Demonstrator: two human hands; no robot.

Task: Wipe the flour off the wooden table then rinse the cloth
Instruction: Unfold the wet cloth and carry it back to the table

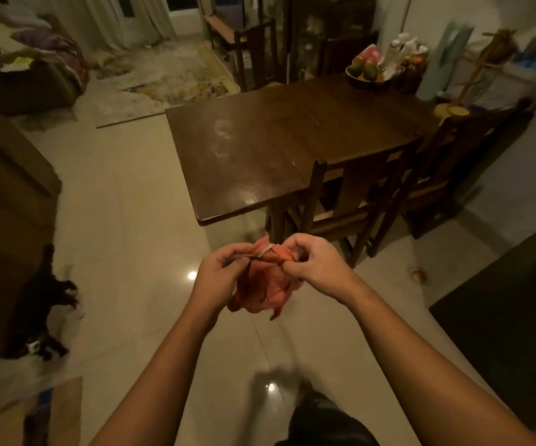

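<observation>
The cloth (265,286) is orange-red, soft and crumpled into a loose bunch with limp folds hanging below. It is held in the air over the pale glossy tile floor (131,220), just short of the near corner of the wooden surface (270,140). Both hands pinch its top edge. The left hand (223,275) is at its 9 o'clock and the right hand (316,265) at its 3 o'clock, each with its fingers (292,244) curled and clamped on the fabric. Both bare forearms reach up from 6 o'clock, wrists bent inward toward each other.

The surface lies at 12 o'clock from the cloth, a dark brown, polished rectangle with pale glare patches. A slatted wooden chair (350,194) is tucked in at 2 o'clock. A bowl of fruit (366,74) sits on the far corner at 1 o'clock. A dark furry animal (46,317) lies on the floor at 9 o'clock, and a pale patterned rug (163,78) lies at 11 o'clock.
</observation>
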